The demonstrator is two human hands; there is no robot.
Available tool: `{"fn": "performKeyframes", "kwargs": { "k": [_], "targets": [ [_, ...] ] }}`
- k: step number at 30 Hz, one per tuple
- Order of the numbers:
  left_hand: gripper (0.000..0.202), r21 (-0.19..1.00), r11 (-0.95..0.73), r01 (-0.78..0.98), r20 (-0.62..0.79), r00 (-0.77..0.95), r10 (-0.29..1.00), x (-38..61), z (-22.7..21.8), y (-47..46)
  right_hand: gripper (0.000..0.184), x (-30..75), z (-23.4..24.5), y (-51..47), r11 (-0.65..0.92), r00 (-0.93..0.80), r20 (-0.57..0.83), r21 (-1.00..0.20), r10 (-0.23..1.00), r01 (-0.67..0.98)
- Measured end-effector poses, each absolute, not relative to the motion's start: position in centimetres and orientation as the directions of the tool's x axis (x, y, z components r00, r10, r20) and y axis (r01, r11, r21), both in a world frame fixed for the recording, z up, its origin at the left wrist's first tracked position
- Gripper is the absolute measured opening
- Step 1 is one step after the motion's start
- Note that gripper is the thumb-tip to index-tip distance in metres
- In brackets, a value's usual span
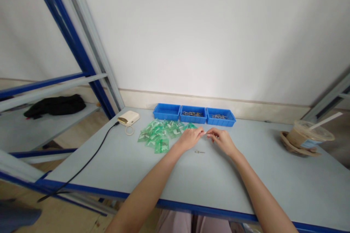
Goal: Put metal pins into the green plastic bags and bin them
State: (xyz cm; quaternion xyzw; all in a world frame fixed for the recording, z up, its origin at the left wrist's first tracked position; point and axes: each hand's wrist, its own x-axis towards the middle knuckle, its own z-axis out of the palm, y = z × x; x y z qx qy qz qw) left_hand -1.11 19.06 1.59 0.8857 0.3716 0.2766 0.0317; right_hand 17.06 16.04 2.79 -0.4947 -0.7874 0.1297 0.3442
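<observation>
Head view: a rivet (pixel 199 151) lies short of left fingers (pixel 200 130) and right fingers (pixel 213 131), whose grasp I cannot tell.

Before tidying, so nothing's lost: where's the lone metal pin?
In the head view, the pin lies on the table, right of the green packets and left wrist.

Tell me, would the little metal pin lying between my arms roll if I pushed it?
The pin would probably roll, perhaps curving, since it looks rod-like and thicker toward one end. It is likely stiff, because it looks like straight metal.
</observation>
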Motion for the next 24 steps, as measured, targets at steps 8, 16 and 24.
{"fn": "performKeyframes", "kwargs": {
  "k": [8, 16, 24],
  "targets": [
    [0.029, 0.231, -0.728, 0.645, 0.46, 0.587, 0.667, -1.2, 1.42, 19.27, 0.024, 16.77, 3.09, 15.66, 0.47, -0.278, 0.406, -0.522, 0.871, 0.712],
    [0.03, 0.22, -0.728, 0.649, 0.479, 0.578, 0.66, -1.15, 1.12, 19.5, 0.026, 16.76, 3.19, 15.61, 0.442, -0.242, 0.416, -0.496, 0.877, 0.747],
    [0.035, 0.177, -0.708, 0.684, 0.496, 0.559, 0.664, -1.2, 0.97, 19.72, 0.025, 16.42, 2.5, 15.64, 0.478, -0.262, 0.454, -0.465, 0.851, 0.745]
  ]
}}
